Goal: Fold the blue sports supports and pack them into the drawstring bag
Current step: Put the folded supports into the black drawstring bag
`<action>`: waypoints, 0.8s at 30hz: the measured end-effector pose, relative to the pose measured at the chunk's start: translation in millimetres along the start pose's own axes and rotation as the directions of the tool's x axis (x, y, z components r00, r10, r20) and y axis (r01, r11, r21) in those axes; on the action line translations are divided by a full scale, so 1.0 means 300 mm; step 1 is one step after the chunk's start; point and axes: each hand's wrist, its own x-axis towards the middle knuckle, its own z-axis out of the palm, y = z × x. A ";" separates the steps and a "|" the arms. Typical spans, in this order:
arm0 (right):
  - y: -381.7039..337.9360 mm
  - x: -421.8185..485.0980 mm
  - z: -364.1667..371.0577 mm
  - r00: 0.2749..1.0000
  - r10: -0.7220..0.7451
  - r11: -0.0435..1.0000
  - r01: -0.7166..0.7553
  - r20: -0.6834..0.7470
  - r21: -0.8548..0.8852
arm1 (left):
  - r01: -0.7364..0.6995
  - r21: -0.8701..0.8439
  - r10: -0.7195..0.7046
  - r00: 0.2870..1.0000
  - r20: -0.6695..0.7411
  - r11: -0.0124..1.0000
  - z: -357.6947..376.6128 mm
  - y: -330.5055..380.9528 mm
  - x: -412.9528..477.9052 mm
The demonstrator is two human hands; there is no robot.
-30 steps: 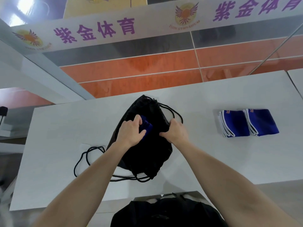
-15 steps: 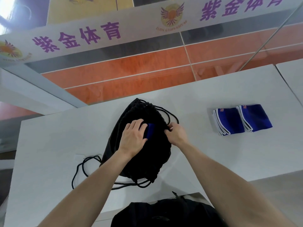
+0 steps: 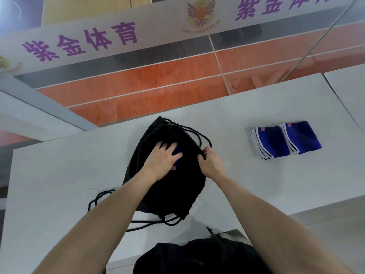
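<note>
On the white worktop (image 3: 59,175), black drawstring bag (image 3: 173,190) lying flat, left hand (image 3: 162,161) gripping a blue support (image 3: 178,152) at its opening, right hand (image 3: 211,163) pinching the bag's rim, two folded supports (image 3: 274,143) touching side by side, well apart to the right

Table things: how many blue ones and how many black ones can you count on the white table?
Blue sports supports: 3 (two folded on the table, one under the left hand at the bag)
Black drawstring bag: 1
Total: 4
</note>
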 end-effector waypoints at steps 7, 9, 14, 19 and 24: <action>-0.018 -0.030 -0.029 0.997 -0.048 0.999 0.047 0.054 0.017 | 0.072 -0.020 -0.073 0.997 -0.015 0.997 -0.044 0.029 -0.027; -0.020 -0.051 -0.061 0.994 -0.086 0.996 0.085 0.073 0.008 | 0.064 -0.034 -0.066 0.996 -0.062 0.997 -0.082 0.043 -0.057; 0.054 -0.098 -0.215 0.978 -0.178 0.952 0.200 0.113 -0.231 | 0.042 -0.080 -0.062 0.961 -0.269 0.996 -0.174 0.077 -0.074; 0.224 -0.126 -0.412 0.985 -0.172 0.922 0.157 -0.011 -0.354 | -0.013 -0.083 -0.020 0.926 -0.376 0.996 -0.288 0.224 0.099; 0.471 -0.077 -0.638 0.928 -0.109 0.979 0.039 -0.357 -0.199 | -0.079 -0.125 0.037 0.950 -0.309 0.989 -0.342 0.487 0.308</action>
